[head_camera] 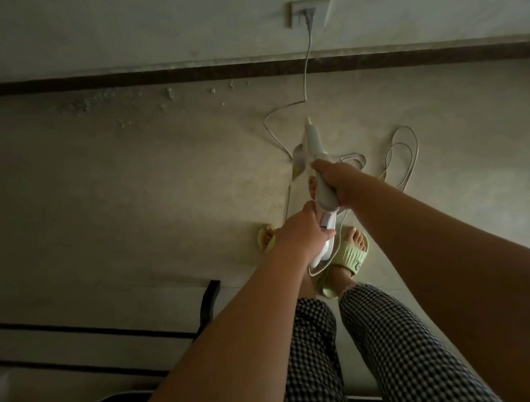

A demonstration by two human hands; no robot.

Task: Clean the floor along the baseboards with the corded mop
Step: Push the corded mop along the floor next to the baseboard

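I hold the white corded mop [314, 149] upright in front of me, seen from above along its handle. My right hand [338, 183] grips the upper handle. My left hand [300, 232] grips the handle lower down, nearer my body. The mop's head [298, 162] shows partly beside the handle, on the floor. Its grey cord [306, 75] runs up to a plug in the wall socket [309, 12]. The dark baseboard [159, 75] crosses the view along the foot of the wall.
Loose loops of cord [404, 153] lie on the floor to the right of the mop, close to my feet in green slippers [352, 254]. Crumbs and dirt [172, 96] dot the floor by the baseboard. White furniture with black edging [80, 333] stands at lower left.
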